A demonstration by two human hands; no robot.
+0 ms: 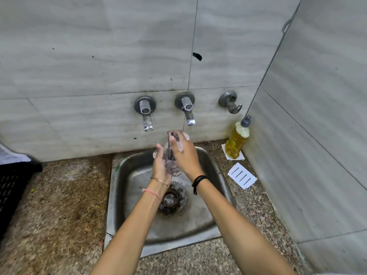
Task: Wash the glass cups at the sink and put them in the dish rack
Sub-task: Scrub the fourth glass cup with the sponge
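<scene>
Over the steel sink (200, 221), my left hand (159, 167) grips a clear glass cup (171, 168) that is soapy and hard to make out. My right hand (184, 153), with foam on its fingers, holds a thin dark tool (170, 149), apparently a brush, that reaches down into the cup. The two hands meet just below the taps. A second glass cup (170, 199) stands upright on the dirty drain at the sink's middle, partly hidden by my left wrist.
Two wall taps (146, 114) (187, 110) and a hook valve (230, 102) stand above the sink. A yellow soap bottle (237, 141) and a white slotted tray (242, 175) lie on the right counter. A black basket (12, 187) sits at the left edge.
</scene>
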